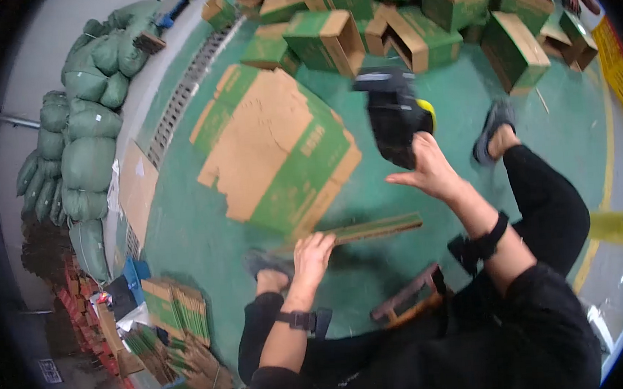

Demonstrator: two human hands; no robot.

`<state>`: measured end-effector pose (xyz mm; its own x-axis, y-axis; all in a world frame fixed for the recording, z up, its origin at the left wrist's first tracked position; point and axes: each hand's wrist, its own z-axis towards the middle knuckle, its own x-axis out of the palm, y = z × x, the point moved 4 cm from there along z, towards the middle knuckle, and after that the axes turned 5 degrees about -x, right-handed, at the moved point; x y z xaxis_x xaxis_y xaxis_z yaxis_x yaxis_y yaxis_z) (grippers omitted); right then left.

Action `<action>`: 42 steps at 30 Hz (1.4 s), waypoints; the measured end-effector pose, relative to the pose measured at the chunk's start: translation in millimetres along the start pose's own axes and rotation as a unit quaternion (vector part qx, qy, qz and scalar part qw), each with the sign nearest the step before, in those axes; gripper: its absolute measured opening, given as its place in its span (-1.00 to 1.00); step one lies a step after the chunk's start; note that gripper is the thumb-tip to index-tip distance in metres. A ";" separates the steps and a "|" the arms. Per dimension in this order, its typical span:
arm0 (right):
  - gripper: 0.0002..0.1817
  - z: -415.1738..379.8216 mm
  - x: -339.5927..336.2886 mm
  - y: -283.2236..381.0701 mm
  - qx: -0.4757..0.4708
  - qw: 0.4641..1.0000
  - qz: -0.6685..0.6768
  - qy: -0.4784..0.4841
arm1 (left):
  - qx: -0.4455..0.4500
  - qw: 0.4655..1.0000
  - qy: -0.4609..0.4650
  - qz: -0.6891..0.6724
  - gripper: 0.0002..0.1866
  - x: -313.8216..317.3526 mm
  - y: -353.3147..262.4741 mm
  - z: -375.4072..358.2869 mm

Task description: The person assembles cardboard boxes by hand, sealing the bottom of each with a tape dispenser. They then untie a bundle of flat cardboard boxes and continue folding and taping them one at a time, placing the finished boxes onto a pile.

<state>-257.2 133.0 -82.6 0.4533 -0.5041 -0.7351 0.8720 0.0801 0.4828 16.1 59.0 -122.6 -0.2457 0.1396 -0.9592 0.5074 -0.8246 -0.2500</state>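
Note:
My left hand [312,256] is closed on a flattened cardboard box [379,228], which is held edge-on so that it shows as a thin brown and green strip. My right hand [436,168] is raised, its fingers at a black tape dispenser [393,116] with a yellow part on its side. The dispenser is blurred by motion, and my right thumb points away from it. On the green floor ahead lies a large opened-out cardboard sheet [264,140], brown with green bands and ragged edges.
Several open green-and-brown boxes [330,41] are heaped ahead. Flattened cartons [179,312] stand at lower left, and stuffed green sacks [92,159] line the wall. A small wooden stool [412,296] is near my legs. At right are a yellow roll [617,229] and another person's hand [587,2].

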 end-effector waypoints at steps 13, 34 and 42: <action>-0.12 -80.0 78.5 -19.2 0.267 0.834 0.299 0.380 | -0.386 0.894 -0.227 0.013 -0.50 -7.8 65.1 -42.4; -0.54 -18.9 95.5 25.9 0.002 0.998 0.047 -0.036 | -0.446 0.864 0.211 -0.103 -0.47 55.7 79.9 8.4; -0.74 -24.7 95.9 40.6 -0.134 0.981 -0.010 -0.142 | -0.296 0.899 0.257 -0.196 0.06 67.7 12.2 15.0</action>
<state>-173.7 109.2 -145.3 0.3987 -0.7244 -0.5624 0.9148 0.2712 0.2992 -6.7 50.2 -188.6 -0.1650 0.7165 -0.6778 0.8524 -0.2420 -0.4634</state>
